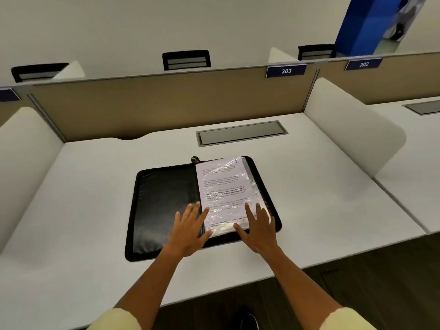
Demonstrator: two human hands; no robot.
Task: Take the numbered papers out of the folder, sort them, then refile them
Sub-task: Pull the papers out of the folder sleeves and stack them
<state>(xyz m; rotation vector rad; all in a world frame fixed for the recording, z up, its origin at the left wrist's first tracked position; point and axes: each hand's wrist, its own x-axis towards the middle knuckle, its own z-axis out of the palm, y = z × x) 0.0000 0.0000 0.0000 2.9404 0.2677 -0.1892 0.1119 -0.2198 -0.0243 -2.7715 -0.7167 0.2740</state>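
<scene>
- lying open flat on the white counter point(309, 210) is the black zip folder point(164, 206), near the front edge, pretty much dead centre of the booth
- papers point(223, 191) sit on the folder's right half inside a crinkly clear sleeve, printed text on the top sheet and a blue handwritten mark in its top right corner, too blurry to read
- left half of the folder is just bare black lining
- left hand point(188, 232) is spread flat, fingers straight and apart, resting over the folder's spine with the fingertips touching the lower left edge of the papers
- right hand point(258, 228) is the same deal, fingers splayed, lying on the lower right corner of the papers, thumb pointing in toward the left hand
- neither grip is curled round anything, both just pressing down flat
- grey cable hatch point(241, 133) is set into the counter behind the folder
- tan divider point(154, 103) at the back has a blue tag point(286, 71) reading 303
</scene>
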